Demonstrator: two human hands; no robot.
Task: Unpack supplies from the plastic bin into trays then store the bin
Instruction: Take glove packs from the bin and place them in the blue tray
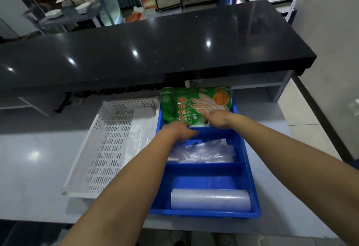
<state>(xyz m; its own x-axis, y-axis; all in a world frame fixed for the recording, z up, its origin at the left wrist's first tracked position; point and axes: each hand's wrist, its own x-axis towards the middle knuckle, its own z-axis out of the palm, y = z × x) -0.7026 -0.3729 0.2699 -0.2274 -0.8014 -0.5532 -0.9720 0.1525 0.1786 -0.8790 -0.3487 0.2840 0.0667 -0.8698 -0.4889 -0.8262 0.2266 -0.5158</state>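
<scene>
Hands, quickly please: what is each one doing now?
Left hand: holds the bottom edge of the green glove packet.
Right hand: rests on the same packet; grip cannot be told.

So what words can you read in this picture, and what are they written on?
"次性手套" in big yellow characters on the green glove packet standing in the far compartment of the blue tray; the first character is hidden by the packet's fold.
Orange round badge on the packet: too small to read.
Small line under the big characters: too blurred to read.
Nothing else carries readable text.
</scene>
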